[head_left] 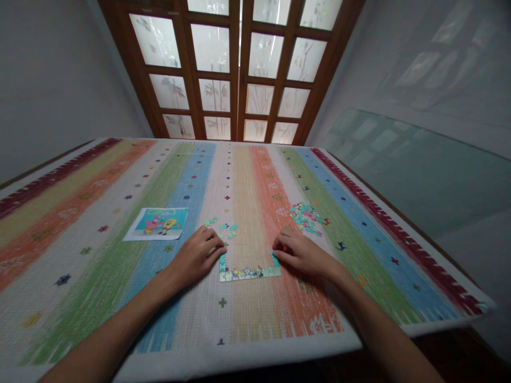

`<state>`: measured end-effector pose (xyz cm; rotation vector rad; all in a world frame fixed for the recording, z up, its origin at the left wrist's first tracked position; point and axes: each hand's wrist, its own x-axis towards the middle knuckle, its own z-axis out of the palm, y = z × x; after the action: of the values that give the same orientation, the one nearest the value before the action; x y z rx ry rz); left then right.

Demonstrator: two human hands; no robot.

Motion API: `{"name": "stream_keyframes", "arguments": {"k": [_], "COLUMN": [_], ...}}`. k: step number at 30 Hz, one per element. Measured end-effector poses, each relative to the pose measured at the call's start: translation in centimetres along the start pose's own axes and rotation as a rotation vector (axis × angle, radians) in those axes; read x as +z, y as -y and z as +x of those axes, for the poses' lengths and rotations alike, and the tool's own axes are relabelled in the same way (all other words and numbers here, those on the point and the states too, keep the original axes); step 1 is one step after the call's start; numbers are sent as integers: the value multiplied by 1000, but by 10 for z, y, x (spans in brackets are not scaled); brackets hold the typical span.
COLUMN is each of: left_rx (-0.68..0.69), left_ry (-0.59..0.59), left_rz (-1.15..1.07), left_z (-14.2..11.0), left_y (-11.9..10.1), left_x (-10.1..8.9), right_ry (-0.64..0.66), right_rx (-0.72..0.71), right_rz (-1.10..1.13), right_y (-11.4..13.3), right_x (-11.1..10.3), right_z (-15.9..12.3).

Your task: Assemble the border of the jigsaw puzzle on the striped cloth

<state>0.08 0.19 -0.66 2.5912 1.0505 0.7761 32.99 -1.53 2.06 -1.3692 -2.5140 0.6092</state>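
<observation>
A partly joined jigsaw puzzle (241, 274) lies flat near the table's front, its bottom row joined to short columns at both sides. My left hand (202, 250) is closed at the top of the left column, thumb and fingertips on a puzzle piece there. At the top of the right column, my right hand (297, 250) is closed too, its fingertips on a teal puzzle piece (274, 259). The fingers partly cover both pieces. Just beyond my left hand lie several loose puzzle pieces (229, 229). A heap of mixed pieces (305, 217) sits beyond my right hand.
A printed cartoon picture (157, 223) lies to the left of my left hand. The striped tablecloth (247, 197) covers the table, whose front edge is close to me. A wood-framed glass door (235, 74) stands behind the table, and a glass panel (419, 165) leans at the right wall.
</observation>
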Motion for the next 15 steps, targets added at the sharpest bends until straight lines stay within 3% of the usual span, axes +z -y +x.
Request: {"name": "stream_keyframes", "arguments": {"k": [15], "left_rx": [26], "left_ry": [-7], "left_rz": [16], "left_z": [-1], "left_y": [2], "left_x": [1], "right_ry": [38], "right_rx": [2], "right_rz": [28], "right_y": [-3], "right_x": [0], "right_z": [0]}}
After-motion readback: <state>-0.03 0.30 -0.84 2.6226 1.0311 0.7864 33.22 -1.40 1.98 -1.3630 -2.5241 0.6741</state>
